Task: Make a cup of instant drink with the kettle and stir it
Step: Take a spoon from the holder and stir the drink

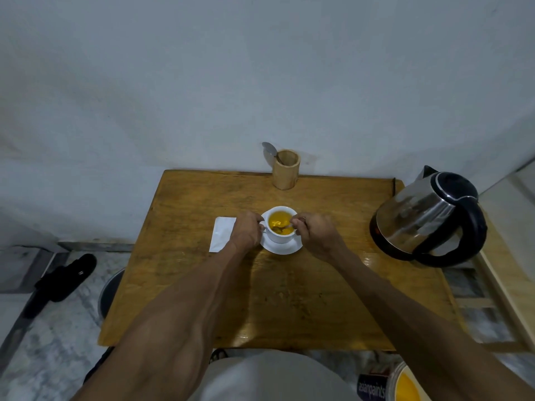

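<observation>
A white cup (280, 235) full of yellow drink stands on a white saucer (282, 248) in the middle of the wooden table (289, 299). My left hand (247, 230) grips the cup's handle side. My right hand (314, 234) pinches a spoon (282, 226) whose bowl is dipped in the drink. A steel kettle (425, 217) with a black handle sits at the table's right edge, lid closed. An opened white sachet (221, 233) lies flat just left of my left hand.
A wooden holder (286, 169) with another spoon (269, 150) stands at the table's far edge against the wall. A black sandal (63, 277) lies on the floor at the left. A paint tin (388, 384) sits by the bottom right.
</observation>
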